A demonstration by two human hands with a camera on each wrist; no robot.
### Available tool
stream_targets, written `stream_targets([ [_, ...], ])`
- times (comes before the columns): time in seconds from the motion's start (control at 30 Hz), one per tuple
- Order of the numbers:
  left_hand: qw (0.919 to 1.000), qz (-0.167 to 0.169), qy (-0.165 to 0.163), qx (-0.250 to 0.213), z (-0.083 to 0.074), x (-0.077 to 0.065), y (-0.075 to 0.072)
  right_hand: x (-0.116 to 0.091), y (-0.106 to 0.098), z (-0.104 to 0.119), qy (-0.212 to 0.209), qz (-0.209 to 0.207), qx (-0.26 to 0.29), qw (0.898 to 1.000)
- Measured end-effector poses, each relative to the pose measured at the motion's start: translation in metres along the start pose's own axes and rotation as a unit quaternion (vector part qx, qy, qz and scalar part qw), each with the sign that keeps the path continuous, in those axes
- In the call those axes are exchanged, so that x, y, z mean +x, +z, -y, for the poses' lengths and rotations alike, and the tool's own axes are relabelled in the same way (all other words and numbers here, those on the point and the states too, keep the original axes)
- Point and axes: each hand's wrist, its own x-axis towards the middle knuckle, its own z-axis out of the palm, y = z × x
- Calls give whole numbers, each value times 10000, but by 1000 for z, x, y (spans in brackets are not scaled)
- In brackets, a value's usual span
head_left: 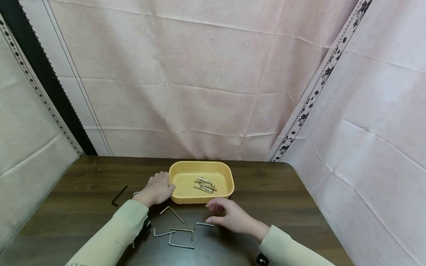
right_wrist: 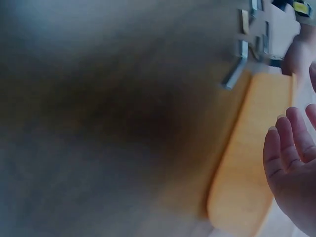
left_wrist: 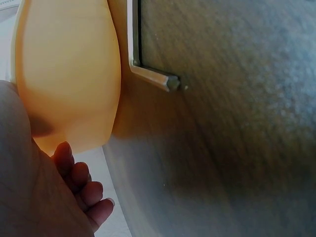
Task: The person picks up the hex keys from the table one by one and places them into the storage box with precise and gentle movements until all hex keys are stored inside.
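Observation:
A yellow tray [head_left: 202,200] stands at the back of the table with several small L-shaped hex keys [head_left: 205,187] inside. My left hand [head_left: 158,187] lies along the tray's left end, thumb at the rim and fingers extended outside it. Close to the tray's front right side is my right hand [head_left: 229,215], its fingers relaxed and nothing between them. Just left of the right thumb lies a silver hex key [head_left: 203,224]. The right wrist view has the right fingers [right_wrist: 284,143] loosely spread, overlapping the tray [right_wrist: 247,163].
Several more hex keys [head_left: 181,246] lie on the tabletop in front of the tray. A black hex key [head_left: 119,195] is off to the left, and another is partly behind the left wrist. Pale cloth [head_left: 199,92] hangs behind and beside the brown table [head_left: 266,192].

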Motion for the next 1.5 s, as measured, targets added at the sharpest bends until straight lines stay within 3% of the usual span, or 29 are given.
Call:
stream_targets([
  [0.2, 10000, -19, 26, -35, 1, 1, 1, -3, 15, -39, -4, 382, -260, 9989],
  [0.3, 10000, 1, 28, -50, -1, -1, -2, -4, 19, -43, 50, 457, -457, 9979],
  [0.73, 9999, 69, 19, -112, -3, -3, -2, -5, 27, -47, 671, 423, -787, 9937],
  [1.1, 9999, 109, -87, -100, -3, -3, -3, 2, 28, -44, 786, 521, -1465, 9847],
  [1.5, 9999, 77, -73, -103, 0, -1, -2, 3, 30, -42, 754, 519, -1819, 9790],
])
